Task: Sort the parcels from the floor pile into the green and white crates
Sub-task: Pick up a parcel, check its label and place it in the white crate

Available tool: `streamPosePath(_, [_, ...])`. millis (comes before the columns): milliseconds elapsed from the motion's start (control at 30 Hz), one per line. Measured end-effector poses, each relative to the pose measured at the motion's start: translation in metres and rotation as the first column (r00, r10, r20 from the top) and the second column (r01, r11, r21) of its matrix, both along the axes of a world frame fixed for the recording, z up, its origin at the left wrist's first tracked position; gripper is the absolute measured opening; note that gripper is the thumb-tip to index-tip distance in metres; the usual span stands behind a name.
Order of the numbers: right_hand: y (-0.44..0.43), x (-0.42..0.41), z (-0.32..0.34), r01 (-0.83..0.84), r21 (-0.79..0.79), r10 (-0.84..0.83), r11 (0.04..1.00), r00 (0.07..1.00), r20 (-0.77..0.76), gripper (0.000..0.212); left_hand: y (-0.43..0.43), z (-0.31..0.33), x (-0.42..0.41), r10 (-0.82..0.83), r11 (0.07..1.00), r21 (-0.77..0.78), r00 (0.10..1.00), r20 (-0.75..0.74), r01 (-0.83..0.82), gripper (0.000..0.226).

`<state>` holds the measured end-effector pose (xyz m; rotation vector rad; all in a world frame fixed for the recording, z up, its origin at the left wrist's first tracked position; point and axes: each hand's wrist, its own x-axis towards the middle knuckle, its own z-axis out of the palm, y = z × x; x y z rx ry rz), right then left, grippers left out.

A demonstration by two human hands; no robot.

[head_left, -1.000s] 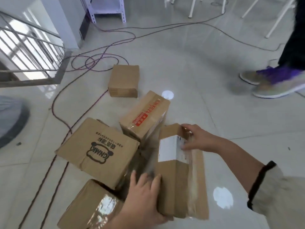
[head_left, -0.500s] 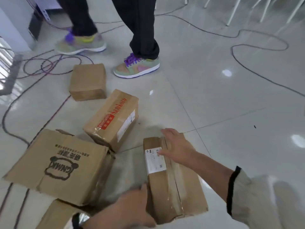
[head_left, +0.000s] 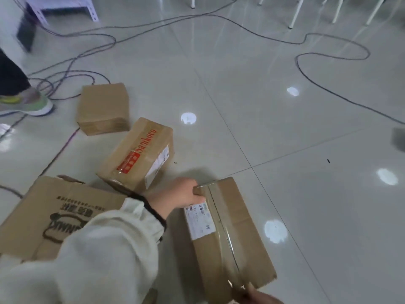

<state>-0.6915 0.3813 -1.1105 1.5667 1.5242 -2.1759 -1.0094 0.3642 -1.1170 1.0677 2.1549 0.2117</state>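
Observation:
A taped brown parcel [head_left: 238, 233] with a white label lies on the floor tiles in front of me. My left hand [head_left: 179, 194] reaches in from the lower left and its fingers curl over the parcel's far left corner. Only part of my right hand [head_left: 259, 295] shows at the bottom edge, where it holds the parcel's near end. Left of it lie more parcels: one with red print [head_left: 135, 156], a plain one [head_left: 103, 106] farther back, and a large flat carton [head_left: 43, 216] with a black logo. No crate is in view.
Dark cables [head_left: 328, 62] snake over the glossy floor behind and to the right. Another person's shoe [head_left: 28, 104] stands at the left edge beside the plain parcel. White furniture legs [head_left: 295, 12] and a shelf foot [head_left: 65, 7] line the far side.
The hands have changed places on the parcel: my left hand has gone to its far corner, my right hand to its near end. The other person has stepped off to the left.

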Motion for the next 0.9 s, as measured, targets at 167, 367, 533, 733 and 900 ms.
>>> streamPosePath(167, [0.034, -0.010, 0.011, 0.041, -0.157, -0.032, 0.987, 0.998, 0.061, 0.024, -0.056, 0.005, 0.022, 0.152, 0.988, -0.018, 0.988, -0.001, -0.152, 0.021])
streamPosePath(367, [0.094, -0.035, 0.000, -0.152, 0.335, 0.134, 0.930, 0.988, 0.075, 0.052, -0.094, -0.013, 0.073, 0.465, 0.880, -0.015, 0.853, 0.239, -0.475, 0.033])
streamPosePath(533, [0.099, -0.040, -0.010, -0.161, 0.362, 0.144, 0.918, 0.987, 0.072, 0.053, -0.098, -0.023, 0.076, 0.547, 0.814, 0.028, 0.782, 0.297, -0.580, 0.033])
streamPosePath(733, [0.086, -0.045, 0.009, -0.121, 0.352, 0.114, 0.928, 0.993, 0.041, 0.053, -0.100, 0.000, 0.063, 0.536, 0.805, 0.071, 0.774, 0.337, -0.589, 0.029])
streamPosePath(900, [0.082, -0.062, 0.085, -0.098, 0.382, 0.095, 0.919, 0.995, 0.028, 0.054, -0.108, 0.087, 0.039, 0.518, 0.798, 0.136, 0.783, 0.345, -0.588, 0.031])
